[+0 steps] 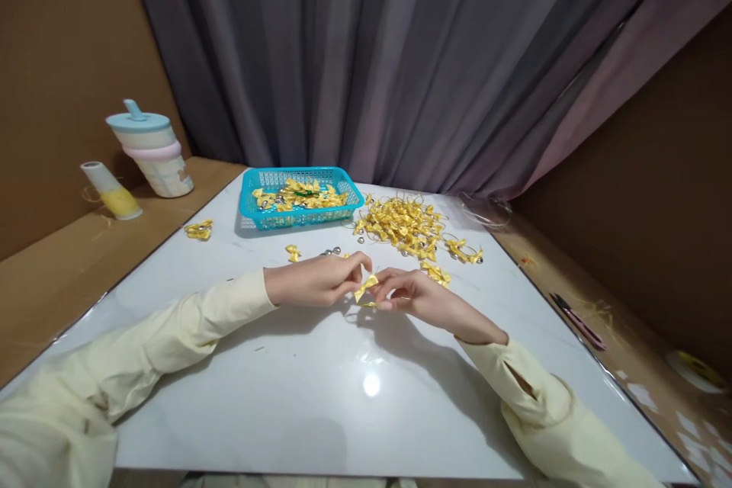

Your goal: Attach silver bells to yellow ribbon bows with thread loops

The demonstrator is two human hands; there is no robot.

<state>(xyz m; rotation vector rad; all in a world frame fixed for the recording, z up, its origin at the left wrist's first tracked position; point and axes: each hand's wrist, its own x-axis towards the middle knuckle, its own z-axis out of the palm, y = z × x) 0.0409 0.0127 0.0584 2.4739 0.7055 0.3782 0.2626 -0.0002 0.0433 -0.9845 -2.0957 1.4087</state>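
A small yellow ribbon bow [367, 288] is held up between my two hands, over the middle of the white table. My left hand [317, 280] pinches it from the left with thumb and forefinger. From the right, the fingers of my right hand [420, 297] close in on the bow's other side. Something thin and yellow shows just below, near the right thumb. Behind my left hand are several silver bells [332, 252] and a loose yellow bow [293, 252]. More yellow bows [435, 274] lie just behind my right hand.
A blue mesh basket [260, 223] of bows stands at the back; right of it is a heap of bows on loops [400, 223]. A tumbler [163, 168] and a yellow-bottomed tube [121, 202] stand left. Pink-handled snips [580, 324] lie right.
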